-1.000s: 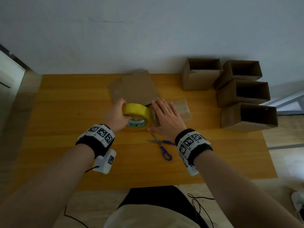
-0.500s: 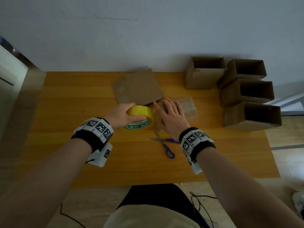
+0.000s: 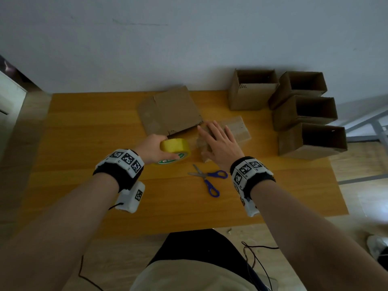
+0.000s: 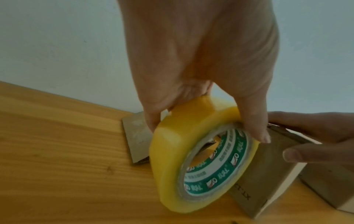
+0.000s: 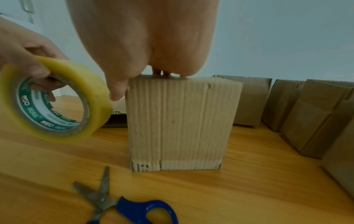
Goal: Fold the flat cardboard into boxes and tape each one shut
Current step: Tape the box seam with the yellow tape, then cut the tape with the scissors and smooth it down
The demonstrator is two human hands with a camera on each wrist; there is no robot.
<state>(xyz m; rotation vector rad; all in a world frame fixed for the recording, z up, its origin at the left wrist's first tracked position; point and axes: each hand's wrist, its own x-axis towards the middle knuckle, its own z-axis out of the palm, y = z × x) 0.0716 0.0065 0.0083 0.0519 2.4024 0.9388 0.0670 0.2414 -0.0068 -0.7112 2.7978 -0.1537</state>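
My left hand [image 3: 154, 149] grips a yellow roll of tape [image 3: 176, 150] [image 4: 201, 154] [image 5: 55, 104], thumb through its core, just left of a small folded cardboard box [image 3: 233, 133] [image 5: 178, 122] standing on the wooden table [image 3: 84, 133]. My right hand [image 3: 218, 141] lies flat on top of that box with straight fingers, pressing its flaps down. Flat cardboard [image 3: 170, 110] lies behind the tape roll. The box's top face is mostly hidden under my right hand.
Blue-handled scissors [image 3: 207, 179] [image 5: 122, 204] lie on the table in front of the box. Several open-topped folded boxes [image 3: 302, 114] stand at the back right, near the table's right edge. A white wall runs behind the table.
The left hand has drawn the tape roll a little left and toward me, away from the box. The right hand stays flat on the box top.
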